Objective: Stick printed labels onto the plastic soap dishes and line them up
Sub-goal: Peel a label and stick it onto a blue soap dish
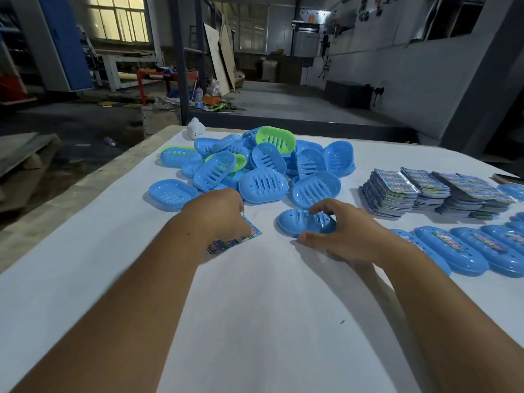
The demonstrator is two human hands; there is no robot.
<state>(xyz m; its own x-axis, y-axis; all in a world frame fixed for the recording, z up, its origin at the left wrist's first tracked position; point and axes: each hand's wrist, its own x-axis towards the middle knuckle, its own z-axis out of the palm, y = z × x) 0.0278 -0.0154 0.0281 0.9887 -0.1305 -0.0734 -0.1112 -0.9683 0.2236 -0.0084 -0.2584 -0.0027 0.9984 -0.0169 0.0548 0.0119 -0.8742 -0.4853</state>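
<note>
My right grip (337,236) is clamped on a blue soap dish (304,224) lying on the bench (255,307), long axis running left-right. My left grip (218,214) pinches a printed label (238,241), just left of the dish.

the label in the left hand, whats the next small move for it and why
Probably carry the label across and press it onto the blue soap dish that the right hand steadies on the table. The left hand already holds the label, that dish looks bare, and the dishes in the row at right carry labels.
</note>
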